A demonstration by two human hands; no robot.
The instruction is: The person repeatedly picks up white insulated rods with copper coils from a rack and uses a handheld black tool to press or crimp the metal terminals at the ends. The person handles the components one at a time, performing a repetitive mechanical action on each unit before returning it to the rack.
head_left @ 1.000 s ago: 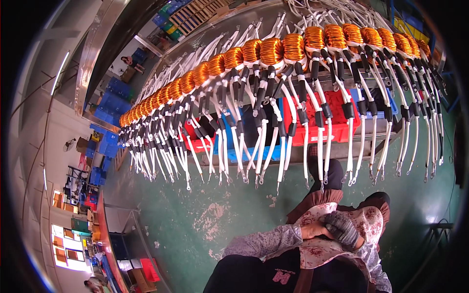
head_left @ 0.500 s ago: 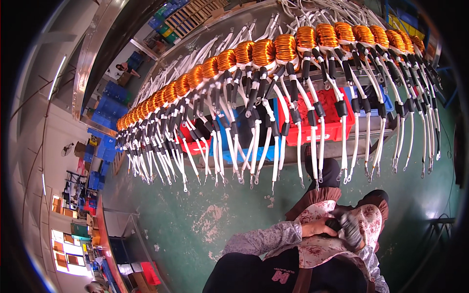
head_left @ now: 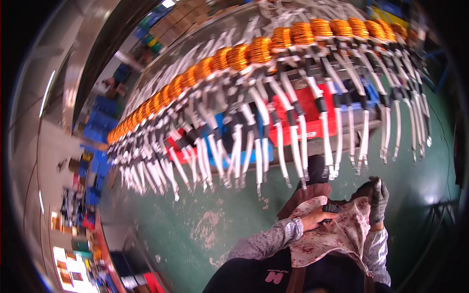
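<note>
Beyond the fingertips, up across the view: a long rack point(head_left: 293, 73) loaded with a row of orange wire coils point(head_left: 239, 56), white and black sleeved leads point(head_left: 281, 146) hanging from them toward the floor, red bins point(head_left: 305, 105) and blue bins point(head_left: 254, 154) tucked behind the leads. Under the fingers and off to their left: a green painted floor point(head_left: 161, 229), worn to a pale patch point(head_left: 210, 227) just left of them. Far to the left of the fingers, near the edge of view: blue crates point(head_left: 100, 115) standing on that floor.
</note>
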